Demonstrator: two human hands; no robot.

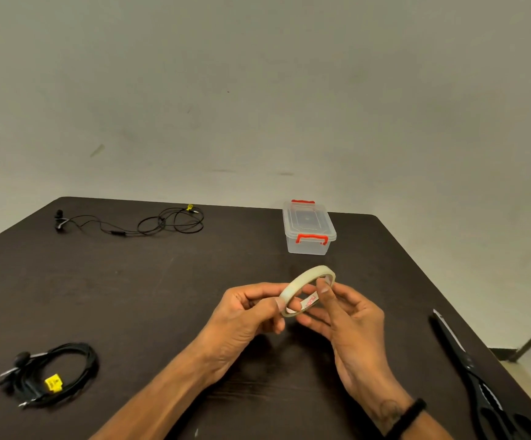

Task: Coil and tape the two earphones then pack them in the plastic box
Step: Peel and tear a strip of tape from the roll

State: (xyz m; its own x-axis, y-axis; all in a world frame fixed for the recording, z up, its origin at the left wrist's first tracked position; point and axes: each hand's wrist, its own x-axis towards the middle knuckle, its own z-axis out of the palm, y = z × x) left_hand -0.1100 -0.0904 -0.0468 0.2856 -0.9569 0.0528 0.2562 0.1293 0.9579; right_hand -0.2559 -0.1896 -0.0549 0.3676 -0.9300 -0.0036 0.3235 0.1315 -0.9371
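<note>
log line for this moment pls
hands: left + right hold tape roll | near earphone coiled | far earphone loose | box shut

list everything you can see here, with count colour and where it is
coiled earphone: 1, black with a yellow tag, near left of the table
loose earphone: 1, black with a yellow tag, far left of the table, cable spread out
box: 1, clear plastic with red latches, lid on, far centre-right of the table
tape roll: 1, pale translucent with red print inside, held above the table centre
scissors: 1, black, near right edge of the table
table: 1, dark brown, fills the lower frame
wall: 1, off-white, behind the table
wristband: 1, black, on the right wrist
left hand: 1, holding the tape roll
right hand: 1, holding the tape roll
</note>
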